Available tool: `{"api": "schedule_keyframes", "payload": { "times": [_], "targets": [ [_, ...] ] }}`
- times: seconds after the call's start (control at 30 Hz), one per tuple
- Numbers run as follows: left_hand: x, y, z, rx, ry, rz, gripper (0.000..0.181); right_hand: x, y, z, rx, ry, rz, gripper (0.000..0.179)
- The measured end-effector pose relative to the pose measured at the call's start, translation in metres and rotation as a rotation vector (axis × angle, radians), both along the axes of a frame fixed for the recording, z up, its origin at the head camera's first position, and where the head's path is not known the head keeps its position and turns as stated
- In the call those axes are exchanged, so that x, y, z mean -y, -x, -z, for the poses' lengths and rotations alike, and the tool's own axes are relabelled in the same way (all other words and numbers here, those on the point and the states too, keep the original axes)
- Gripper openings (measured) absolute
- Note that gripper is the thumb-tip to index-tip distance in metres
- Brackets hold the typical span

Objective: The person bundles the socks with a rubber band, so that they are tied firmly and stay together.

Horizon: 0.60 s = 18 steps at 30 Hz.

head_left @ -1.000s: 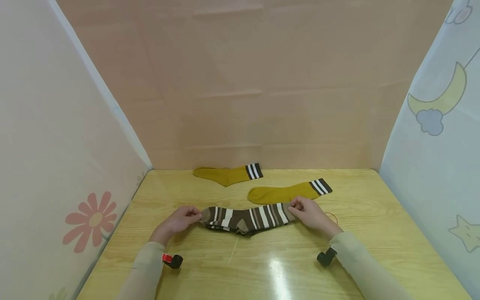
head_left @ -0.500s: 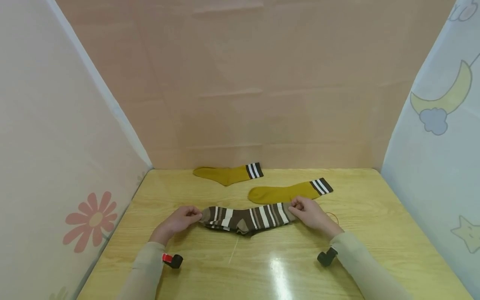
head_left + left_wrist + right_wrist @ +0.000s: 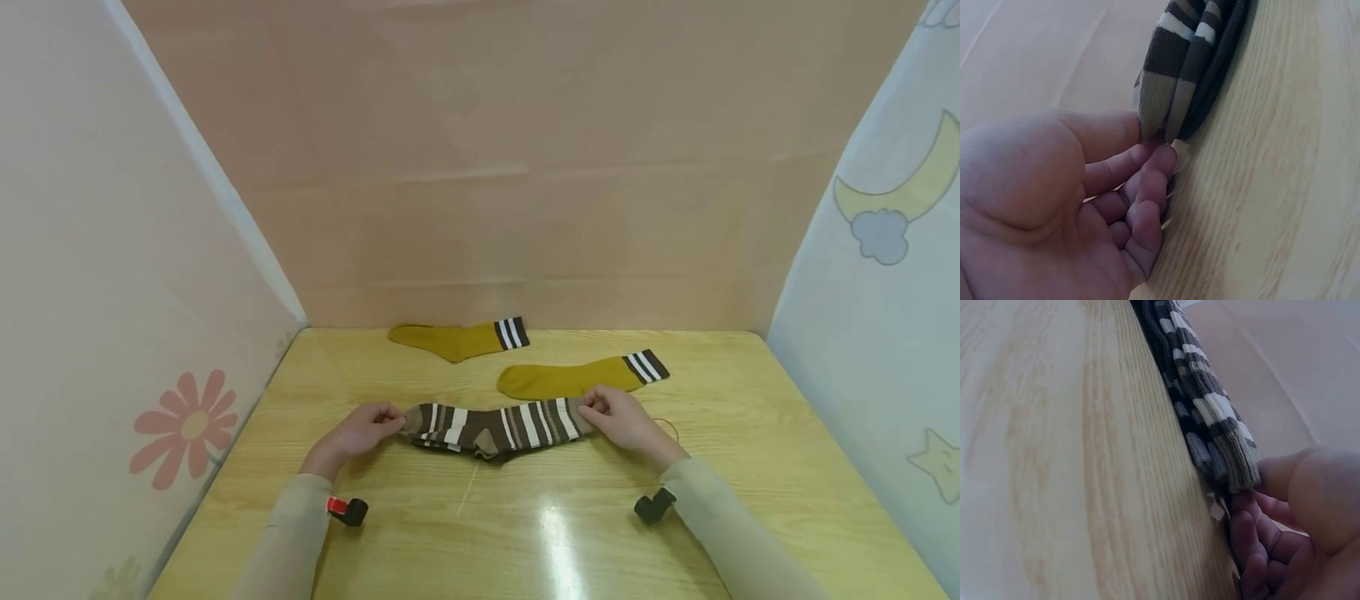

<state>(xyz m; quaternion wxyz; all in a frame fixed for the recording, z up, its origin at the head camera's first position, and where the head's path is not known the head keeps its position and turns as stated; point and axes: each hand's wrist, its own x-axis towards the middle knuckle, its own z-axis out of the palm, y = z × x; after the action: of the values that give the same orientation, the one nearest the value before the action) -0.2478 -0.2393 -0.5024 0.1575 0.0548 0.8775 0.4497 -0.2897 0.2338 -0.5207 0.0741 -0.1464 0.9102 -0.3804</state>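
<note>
A brown sock with white and tan stripes stretches sideways between both hands, its tan heel toward the front. At its tan toe, the left hand pinches the fabric between thumb and fingers; the left wrist view shows this toe close up. Opposite, the right hand pinches the tan cuff, and the ribbed cuff appears in the right wrist view. More layers of dark striped fabric lie under the top one, so it may be a pair; the lower part is mostly hidden.
Behind lie two mustard socks with dark, white-striped cuffs: one sock near the table's back edge, the other sock just behind the striped one. A thin reddish loop lies by the right wrist. Cloth walls surround the wooden table.
Both hands keep their pinch on the striped sock, which stays in place. The head view has tilted and turned slightly, shifting the whole scene a little.
</note>
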Motion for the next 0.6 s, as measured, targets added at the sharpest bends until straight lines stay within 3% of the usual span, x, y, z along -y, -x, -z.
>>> {"api": "schedule_keyframes", "payload": {
  "times": [0.43, 0.6],
  "targets": [
    [0.0057, 0.0015, 0.0027, 0.012, 0.005, -0.001, 0.019, -0.0003, 0.0010, -0.0006, -0.005, 0.007, -0.007, 0.017],
    [0.0067, 0.0040, -0.0012, 0.013, -0.016, 0.016, 0.023, -0.0033, 0.0006, -0.0014, -0.004, 0.006, -0.018, 0.018]
  ]
}}
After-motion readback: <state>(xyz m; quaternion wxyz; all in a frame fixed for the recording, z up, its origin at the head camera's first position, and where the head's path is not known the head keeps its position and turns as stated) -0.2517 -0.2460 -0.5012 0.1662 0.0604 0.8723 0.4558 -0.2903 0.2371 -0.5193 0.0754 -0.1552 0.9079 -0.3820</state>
